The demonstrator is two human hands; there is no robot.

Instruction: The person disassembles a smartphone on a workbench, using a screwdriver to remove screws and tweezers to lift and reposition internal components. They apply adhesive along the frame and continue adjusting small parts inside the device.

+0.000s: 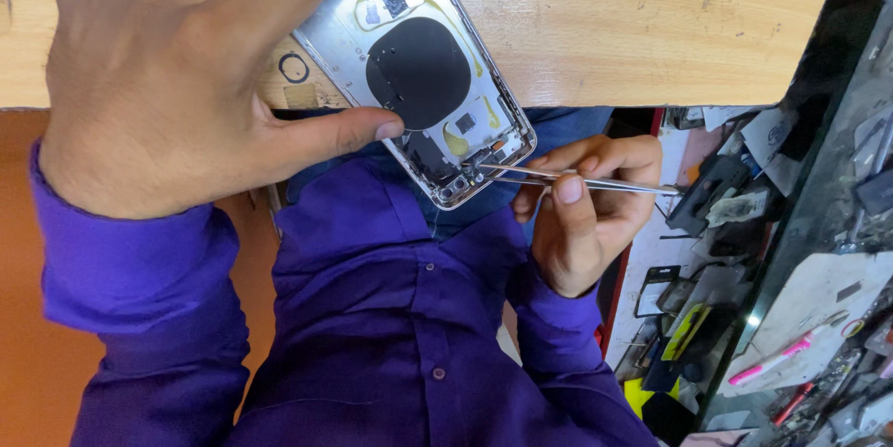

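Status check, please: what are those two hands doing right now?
Left hand steadies opened phone housing on wooden bench. Right hand grips tweezers, tips at housing's lower corner. Nothing blocking.

1. Counter [651, 19]: pale bare wood, matt, scuffed and speckled.
2. Phone shell [423, 75]: silvery metal with a glossy rim; round black pad inside, matt.
3. Tweezers [595, 183]: bright polished steel.
4. Shirt [391, 317]: smooth purple cloth, perhaps cotton.

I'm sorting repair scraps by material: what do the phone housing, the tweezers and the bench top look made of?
Phone housing: probably metal, with a bright silvery rim and matte inside. Tweezers in the right hand: likely steel, thin and shiny. Bench top: wood, pale, grainy, scuffed.
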